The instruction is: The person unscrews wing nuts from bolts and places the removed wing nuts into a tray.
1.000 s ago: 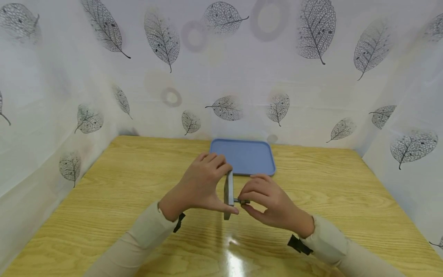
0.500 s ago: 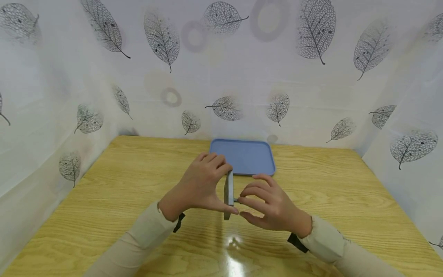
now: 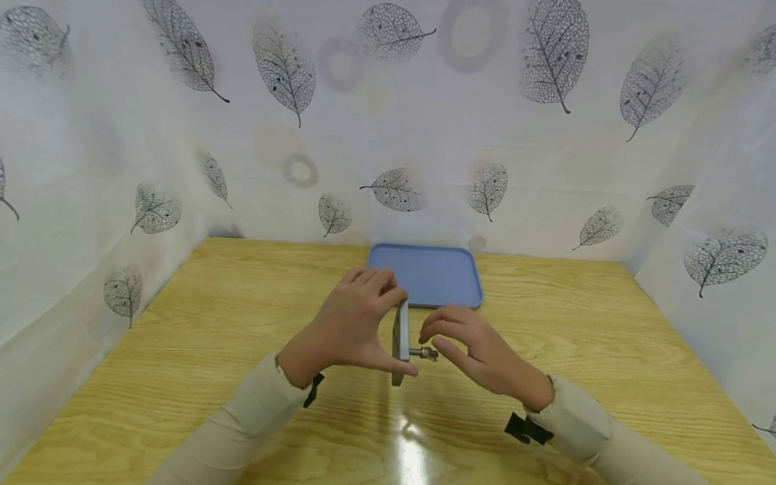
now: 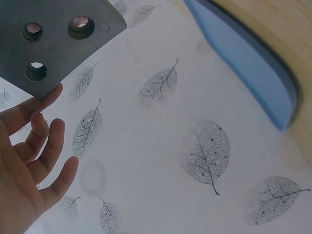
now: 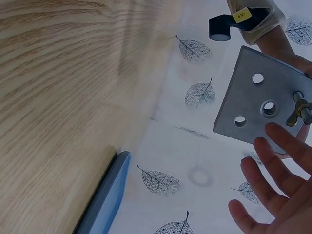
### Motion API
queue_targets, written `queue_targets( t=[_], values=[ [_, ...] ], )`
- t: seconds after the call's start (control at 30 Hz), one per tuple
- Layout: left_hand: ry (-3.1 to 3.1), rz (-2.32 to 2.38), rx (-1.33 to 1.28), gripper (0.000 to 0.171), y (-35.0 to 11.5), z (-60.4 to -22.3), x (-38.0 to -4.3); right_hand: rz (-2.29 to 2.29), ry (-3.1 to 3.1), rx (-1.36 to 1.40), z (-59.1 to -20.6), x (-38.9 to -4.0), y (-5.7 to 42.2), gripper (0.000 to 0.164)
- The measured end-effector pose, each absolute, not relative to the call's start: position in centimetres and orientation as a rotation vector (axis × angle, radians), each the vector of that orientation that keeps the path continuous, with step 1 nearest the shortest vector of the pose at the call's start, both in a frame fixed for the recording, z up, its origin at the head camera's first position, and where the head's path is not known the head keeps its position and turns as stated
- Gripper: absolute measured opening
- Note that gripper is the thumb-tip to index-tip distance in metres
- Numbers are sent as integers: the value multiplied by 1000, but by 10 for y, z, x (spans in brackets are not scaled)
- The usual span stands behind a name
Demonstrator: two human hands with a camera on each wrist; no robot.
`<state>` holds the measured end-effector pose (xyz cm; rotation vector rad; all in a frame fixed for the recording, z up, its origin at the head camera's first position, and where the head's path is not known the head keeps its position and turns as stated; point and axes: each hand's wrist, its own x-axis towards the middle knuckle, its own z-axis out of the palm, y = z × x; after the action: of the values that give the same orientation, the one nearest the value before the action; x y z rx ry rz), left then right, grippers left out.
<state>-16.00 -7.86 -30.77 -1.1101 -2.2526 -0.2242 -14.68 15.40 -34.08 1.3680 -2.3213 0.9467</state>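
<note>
My left hand (image 3: pixel 358 320) holds a grey metal plate (image 3: pixel 401 330) on edge above the table, thumb at the bottom and fingers at the top. Several round holes pierce the plate (image 4: pixel 56 46), as the left wrist view shows. From its right face sticks out a bolt (image 3: pixel 415 351) with a brass-coloured wing nut (image 3: pixel 429 353) near its free end. Just right of the wing nut is my right hand (image 3: pixel 485 353), its fingers loosely bent and holding nothing. In the right wrist view, those fingers (image 5: pixel 261 187) are spread below the wing nut (image 5: pixel 298 112).
A blue tray (image 3: pixel 427 276) lies on the wood-grain table (image 3: pixel 273 289) near its back edge, behind the hands. Around the table hangs a white curtain (image 3: pixel 388 135) printed with leaves. Each wrist wears a black strap mount (image 3: pixel 527 429).
My right fingers were at the wing nut and hid much of it half a second ago; they have since come off it, leaving it in plain sight. The left hand and plate have stayed put.
</note>
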Motion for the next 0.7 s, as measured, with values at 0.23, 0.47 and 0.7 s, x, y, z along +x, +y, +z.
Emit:
queue_targets(
  t=[0.23, 0.47, 0.7],
  values=[
    [-2259, -231, -1110, 82, -79, -308, -161, 957, -2362, 1409, -341, -147, 153, 18],
    [-2258, -223, -1104, 82, -78, -308, -161, 921, -2353, 1425, -342, -147, 152, 15],
    [-2259, -199, -1101, 83, -78, -309, -161, 870, -2280, 1416, -342, -147, 151, 7]
  ],
)
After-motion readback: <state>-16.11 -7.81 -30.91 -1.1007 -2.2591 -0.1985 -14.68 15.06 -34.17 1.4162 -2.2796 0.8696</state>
